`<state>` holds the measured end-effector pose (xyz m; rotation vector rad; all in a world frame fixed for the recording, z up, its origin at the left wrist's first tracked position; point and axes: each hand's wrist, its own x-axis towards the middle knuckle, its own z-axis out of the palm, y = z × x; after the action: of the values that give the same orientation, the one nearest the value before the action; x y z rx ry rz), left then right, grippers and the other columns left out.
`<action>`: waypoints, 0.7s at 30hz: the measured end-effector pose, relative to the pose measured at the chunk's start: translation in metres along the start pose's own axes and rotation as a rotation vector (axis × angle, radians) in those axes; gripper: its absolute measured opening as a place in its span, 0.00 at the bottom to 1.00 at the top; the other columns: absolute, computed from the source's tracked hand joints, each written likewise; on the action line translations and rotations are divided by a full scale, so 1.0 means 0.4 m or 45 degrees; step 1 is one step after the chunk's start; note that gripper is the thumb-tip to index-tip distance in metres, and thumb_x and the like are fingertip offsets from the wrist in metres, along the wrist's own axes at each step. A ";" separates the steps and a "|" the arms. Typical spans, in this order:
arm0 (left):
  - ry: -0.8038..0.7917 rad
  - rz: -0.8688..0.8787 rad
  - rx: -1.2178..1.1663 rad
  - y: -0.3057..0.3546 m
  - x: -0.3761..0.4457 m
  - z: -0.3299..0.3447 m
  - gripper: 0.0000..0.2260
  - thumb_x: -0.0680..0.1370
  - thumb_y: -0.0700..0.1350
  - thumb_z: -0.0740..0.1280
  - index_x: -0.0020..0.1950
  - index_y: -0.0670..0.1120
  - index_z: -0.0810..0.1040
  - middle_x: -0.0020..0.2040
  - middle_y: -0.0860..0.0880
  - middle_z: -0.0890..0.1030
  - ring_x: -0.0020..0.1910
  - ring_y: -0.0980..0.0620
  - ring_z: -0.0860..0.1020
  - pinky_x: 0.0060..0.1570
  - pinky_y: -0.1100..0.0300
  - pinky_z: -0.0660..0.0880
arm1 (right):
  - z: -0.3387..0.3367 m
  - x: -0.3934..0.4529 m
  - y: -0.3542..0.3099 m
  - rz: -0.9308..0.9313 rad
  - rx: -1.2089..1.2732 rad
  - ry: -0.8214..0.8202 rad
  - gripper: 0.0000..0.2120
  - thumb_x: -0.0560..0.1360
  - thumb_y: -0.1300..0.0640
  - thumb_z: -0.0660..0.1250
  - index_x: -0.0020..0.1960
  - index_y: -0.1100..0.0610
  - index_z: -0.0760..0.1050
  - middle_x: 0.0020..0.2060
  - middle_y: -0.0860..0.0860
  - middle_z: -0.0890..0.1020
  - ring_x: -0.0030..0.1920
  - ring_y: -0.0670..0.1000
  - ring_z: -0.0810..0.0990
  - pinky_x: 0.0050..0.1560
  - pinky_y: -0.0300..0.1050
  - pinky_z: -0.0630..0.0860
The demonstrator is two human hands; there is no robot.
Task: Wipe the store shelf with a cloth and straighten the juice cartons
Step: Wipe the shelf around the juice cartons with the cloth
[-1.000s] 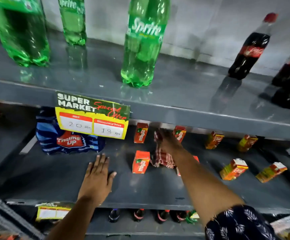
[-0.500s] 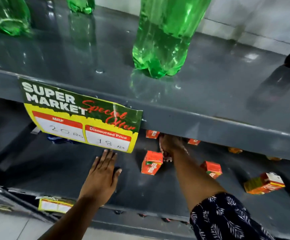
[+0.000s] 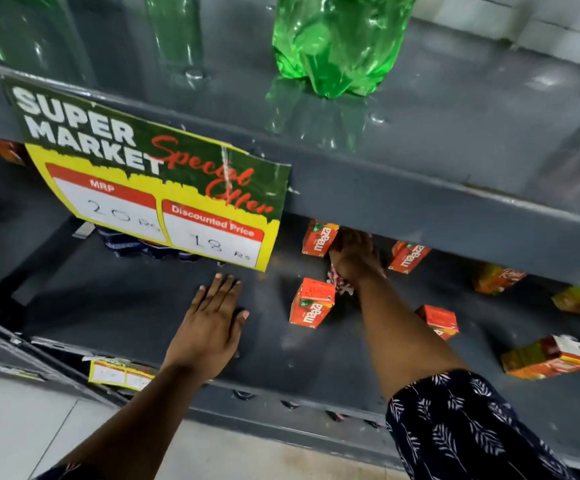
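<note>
1. Grey metal makes up the lower shelf (image 3: 115, 306), which carries scattered juice cartons; the right hand (image 3: 354, 258) reaches deep under the upper shelf (image 3: 454, 209), closed on a red-and-white checked cloth (image 3: 340, 284) pressed to the shelf floor.
2. Flat and spread wide, the left hand (image 3: 212, 327) rests palm-down near the front edge, holding nothing and serving as a brace.
3. Two upright Maaza cartons sit close to the cloth: the near carton (image 3: 311, 303) just to its left and the back carton (image 3: 319, 237) beside the knuckles. A third carton (image 3: 408, 256) stands to the right of the wrist, and a tipped carton (image 3: 546, 356) lies on its side well to the right.
4. The step in hand looks like wiping the back strip between the cartons. To do it well, keep the cloth bunched flat under the palm and draw it in straight strokes toward the front, so dust comes out rather than packing against the rear.
5. Watch the forearm: it passes just beside the near carton, and a sideways sweep could topple it.
6. Straightening likely comes after; the cartons on the right lie at mixed angles and remain to be stood up and aligned.
</note>
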<state>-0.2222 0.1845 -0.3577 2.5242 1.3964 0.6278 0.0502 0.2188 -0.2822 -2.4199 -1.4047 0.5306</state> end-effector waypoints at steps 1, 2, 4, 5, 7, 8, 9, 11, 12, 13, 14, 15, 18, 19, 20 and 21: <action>0.004 0.003 -0.003 0.001 0.000 0.000 0.26 0.78 0.54 0.49 0.72 0.42 0.61 0.73 0.44 0.64 0.74 0.51 0.51 0.71 0.54 0.46 | 0.004 0.000 0.006 -0.013 -0.083 0.064 0.24 0.84 0.47 0.58 0.77 0.53 0.67 0.78 0.54 0.69 0.78 0.61 0.64 0.77 0.50 0.63; 0.006 0.003 -0.007 0.001 0.000 -0.001 0.26 0.78 0.54 0.49 0.72 0.41 0.61 0.72 0.44 0.64 0.74 0.51 0.52 0.71 0.54 0.46 | 0.009 -0.005 0.010 -0.002 -0.108 0.102 0.25 0.84 0.46 0.57 0.78 0.53 0.66 0.79 0.55 0.67 0.79 0.61 0.63 0.79 0.55 0.60; 0.005 0.005 -0.013 0.001 0.000 -0.001 0.26 0.78 0.53 0.49 0.72 0.41 0.61 0.72 0.43 0.64 0.74 0.51 0.52 0.71 0.54 0.46 | 0.037 -0.006 0.035 0.005 -0.233 0.086 0.28 0.83 0.44 0.54 0.80 0.54 0.61 0.80 0.57 0.64 0.81 0.63 0.59 0.81 0.61 0.54; 0.004 0.004 -0.013 0.001 0.000 0.000 0.26 0.78 0.53 0.49 0.72 0.41 0.61 0.72 0.43 0.64 0.74 0.51 0.51 0.71 0.54 0.46 | 0.045 -0.014 0.044 0.026 -0.258 0.081 0.30 0.82 0.42 0.53 0.82 0.53 0.58 0.82 0.57 0.61 0.82 0.63 0.56 0.82 0.63 0.51; 0.001 -0.004 -0.009 0.000 0.000 0.001 0.26 0.78 0.54 0.48 0.73 0.42 0.60 0.73 0.44 0.63 0.74 0.52 0.50 0.72 0.54 0.46 | 0.074 -0.005 0.078 0.056 -0.268 0.048 0.36 0.79 0.37 0.52 0.83 0.52 0.52 0.83 0.56 0.56 0.83 0.62 0.51 0.83 0.65 0.46; 0.001 -0.010 -0.009 0.000 0.000 0.001 0.26 0.78 0.54 0.48 0.73 0.42 0.60 0.73 0.44 0.63 0.74 0.52 0.50 0.72 0.54 0.46 | 0.077 -0.013 0.086 0.058 -0.255 0.049 0.40 0.77 0.34 0.51 0.83 0.52 0.51 0.83 0.55 0.55 0.83 0.61 0.50 0.83 0.65 0.45; 0.003 -0.016 -0.008 0.000 0.000 0.001 0.26 0.78 0.54 0.48 0.73 0.42 0.60 0.73 0.44 0.64 0.74 0.52 0.50 0.72 0.54 0.46 | 0.082 -0.026 0.090 0.050 -0.260 0.056 0.42 0.75 0.31 0.50 0.83 0.52 0.51 0.83 0.55 0.55 0.83 0.60 0.49 0.83 0.65 0.45; 0.003 -0.019 -0.006 -0.001 -0.001 0.002 0.26 0.78 0.54 0.48 0.72 0.42 0.61 0.72 0.44 0.65 0.74 0.52 0.51 0.72 0.53 0.47 | 0.080 -0.057 0.090 0.033 -0.287 0.060 0.42 0.77 0.30 0.52 0.83 0.52 0.50 0.83 0.56 0.54 0.84 0.61 0.48 0.83 0.66 0.45; 0.005 -0.014 -0.010 -0.001 0.000 0.003 0.26 0.78 0.54 0.48 0.72 0.42 0.61 0.72 0.44 0.65 0.74 0.52 0.52 0.72 0.53 0.47 | 0.077 -0.077 0.085 0.035 -0.310 0.051 0.40 0.79 0.33 0.54 0.84 0.52 0.50 0.83 0.56 0.54 0.84 0.61 0.47 0.82 0.67 0.46; 0.005 -0.006 -0.015 -0.002 0.000 0.003 0.26 0.78 0.54 0.48 0.72 0.42 0.62 0.72 0.44 0.66 0.74 0.51 0.52 0.72 0.53 0.47 | 0.080 -0.091 0.085 0.027 -0.311 0.066 0.37 0.81 0.37 0.55 0.84 0.52 0.49 0.83 0.56 0.53 0.84 0.62 0.46 0.82 0.68 0.46; 0.003 -0.001 -0.020 -0.003 -0.001 0.003 0.26 0.78 0.54 0.48 0.72 0.42 0.62 0.72 0.44 0.66 0.74 0.51 0.52 0.72 0.53 0.47 | 0.075 -0.108 0.081 0.039 -0.312 0.050 0.35 0.82 0.41 0.55 0.84 0.52 0.49 0.84 0.55 0.52 0.84 0.61 0.45 0.81 0.70 0.47; -0.002 -0.001 -0.024 -0.004 -0.001 0.003 0.27 0.78 0.55 0.47 0.72 0.42 0.61 0.72 0.44 0.65 0.74 0.51 0.52 0.72 0.53 0.47 | 0.077 -0.116 0.081 0.049 -0.299 0.051 0.35 0.82 0.43 0.56 0.84 0.51 0.48 0.84 0.55 0.52 0.84 0.61 0.45 0.81 0.71 0.47; -0.012 0.004 -0.032 -0.003 -0.003 0.000 0.27 0.78 0.55 0.46 0.72 0.42 0.61 0.72 0.44 0.65 0.74 0.51 0.51 0.72 0.53 0.47 | 0.083 -0.140 0.087 0.040 -0.267 0.040 0.35 0.81 0.43 0.55 0.84 0.51 0.48 0.84 0.54 0.51 0.84 0.61 0.43 0.81 0.69 0.43; -0.012 0.005 -0.032 -0.002 -0.002 -0.001 0.28 0.78 0.56 0.46 0.72 0.42 0.61 0.72 0.44 0.65 0.74 0.51 0.51 0.72 0.53 0.47 | 0.087 -0.144 0.092 0.035 -0.262 0.037 0.35 0.81 0.42 0.54 0.84 0.51 0.48 0.84 0.54 0.51 0.84 0.61 0.43 0.81 0.68 0.43; -0.014 0.005 -0.032 -0.001 -0.001 -0.001 0.28 0.78 0.56 0.45 0.72 0.42 0.61 0.72 0.44 0.65 0.74 0.51 0.51 0.72 0.53 0.47 | 0.087 -0.152 0.093 0.032 -0.256 0.041 0.35 0.81 0.40 0.52 0.84 0.51 0.48 0.84 0.55 0.51 0.84 0.61 0.43 0.82 0.66 0.43; -0.018 0.005 -0.032 -0.001 -0.001 -0.001 0.28 0.77 0.56 0.45 0.72 0.42 0.61 0.72 0.44 0.65 0.74 0.51 0.51 0.72 0.53 0.46 | 0.088 -0.160 0.094 0.032 -0.248 0.050 0.36 0.79 0.39 0.49 0.84 0.51 0.49 0.84 0.54 0.51 0.84 0.61 0.44 0.83 0.65 0.43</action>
<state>-0.2230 0.1844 -0.3578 2.5077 1.3709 0.6229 0.0339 0.1469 -0.3187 -2.5871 -1.4733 0.3646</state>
